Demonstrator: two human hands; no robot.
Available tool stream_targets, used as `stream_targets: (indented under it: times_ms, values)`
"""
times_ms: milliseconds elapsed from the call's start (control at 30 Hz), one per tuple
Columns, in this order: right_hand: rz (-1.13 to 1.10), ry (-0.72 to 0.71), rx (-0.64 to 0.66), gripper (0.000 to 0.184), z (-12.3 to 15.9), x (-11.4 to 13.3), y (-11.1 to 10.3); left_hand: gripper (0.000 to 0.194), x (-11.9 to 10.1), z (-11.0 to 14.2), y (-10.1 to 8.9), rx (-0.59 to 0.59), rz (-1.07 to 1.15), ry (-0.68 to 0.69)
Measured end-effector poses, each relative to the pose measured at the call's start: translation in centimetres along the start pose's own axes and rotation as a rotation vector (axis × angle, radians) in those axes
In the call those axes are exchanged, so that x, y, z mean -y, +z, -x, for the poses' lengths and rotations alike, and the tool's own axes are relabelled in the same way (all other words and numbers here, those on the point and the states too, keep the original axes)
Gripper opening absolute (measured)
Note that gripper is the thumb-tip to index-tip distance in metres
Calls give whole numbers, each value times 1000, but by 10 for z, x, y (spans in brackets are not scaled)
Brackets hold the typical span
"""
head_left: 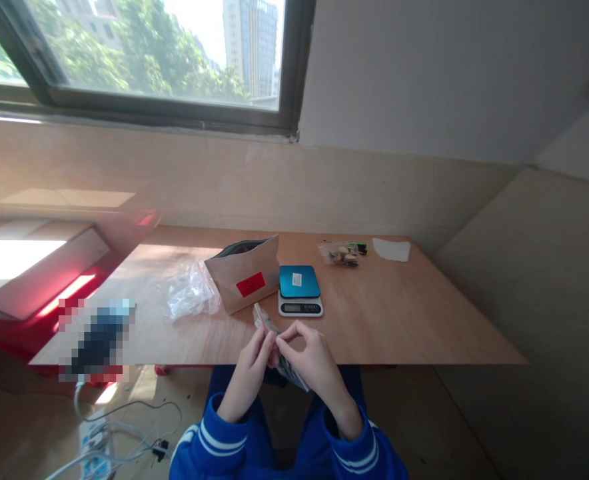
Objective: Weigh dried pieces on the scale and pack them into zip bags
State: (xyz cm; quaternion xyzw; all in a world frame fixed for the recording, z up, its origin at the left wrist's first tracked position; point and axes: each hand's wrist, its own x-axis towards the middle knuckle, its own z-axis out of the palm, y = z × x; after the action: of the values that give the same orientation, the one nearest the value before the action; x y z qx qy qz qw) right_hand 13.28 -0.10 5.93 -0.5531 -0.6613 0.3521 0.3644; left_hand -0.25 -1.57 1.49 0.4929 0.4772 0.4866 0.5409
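Between my two hands, at the table's front edge, is a small clear zip bag (260, 316) with a red line along its top and darkish contents I cannot make out. My left hand (257, 357) pinches its zip edge from the left. My right hand (310, 355) pinches the same edge close beside the left fingertips, thumb against index finger. Just beyond stands an open brown paper pouch (244, 270) with a red label. To its right lies a kitchen scale (300, 309) with a blue top plate and a small display.
Crumpled clear plastic bags (189, 293) lie left of the pouch. A filled zip bag (342, 255) and a white paper (392, 250) are at the back right. A pixelated dark object (99, 340) is at the left table edge, above a power strip (94, 443) with cables.
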Motion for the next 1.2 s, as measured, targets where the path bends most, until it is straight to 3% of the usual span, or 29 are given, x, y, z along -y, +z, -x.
stream_targets:
  times_ms: [400, 467, 567, 633, 733, 800, 867, 933, 1033, 1200]
  values:
    - [-338, 26, 0, 15, -5, -7, 0, 40, -10, -4, 10, -33, 51, 24]
    - [-342, 45, -97, 17, -8, -12, -5, 40, -12, -2, 9, -43, 10, 14]
    - [-347, 86, -397, 24, -14, -21, -23, 42, -13, 4, 3, -53, -52, -4]
    - [-395, 88, -469, 28, -16, -22, -37, 41, -12, 7, 0, -9, -62, 1]
    - [-498, 56, -360, 30, -13, -12, -48, 42, -5, 5, 0, 16, 11, 64]
    - [-548, 31, -324, 29, -9, -2, -47, 47, 5, -1, 4, -83, 126, 101]
    - [-598, 20, -307, 29, -7, 5, -42, 48, 18, -6, 10, -187, 246, 62]
    - [-636, 36, -288, 30, -8, 5, -34, 55, 30, -8, 16, -173, 341, -8]
    - [-570, 43, -272, 30, -10, 0, -22, 66, 40, -3, 23, -107, 446, -36]
    - [-94, -242, -437, 18, -4, 7, -17, 68, 33, 0, 21, -268, 364, -11]
